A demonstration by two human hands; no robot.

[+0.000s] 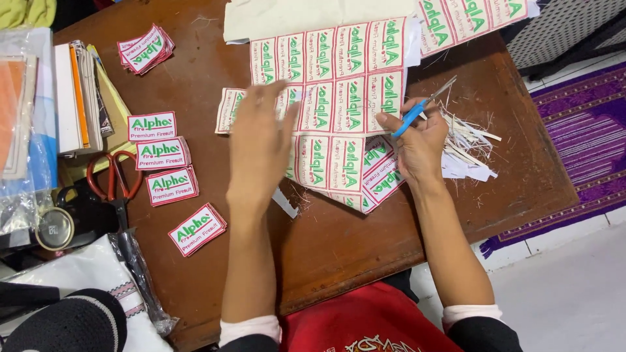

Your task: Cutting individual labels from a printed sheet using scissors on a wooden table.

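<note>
A large uncut sheet of white cloth labels (339,78) with red borders and green lettering lies on the brown wooden table (339,241). My left hand (261,140) rests flat on the sheet's left part, fingers spread, blurred. My right hand (417,143) grips small blue-handled scissors (420,107), blades pointing up and right, at the sheet's right edge. A smaller piece of joined labels (378,179) lies under my right hand.
Several small stacks of cut labels (163,160) lie in a column on the left, another stack (145,49) further back. Red-handled scissors (114,179), books and plastic bags crowd the left edge. White cloth trimmings (466,146) pile at the right. A purple rug covers the floor.
</note>
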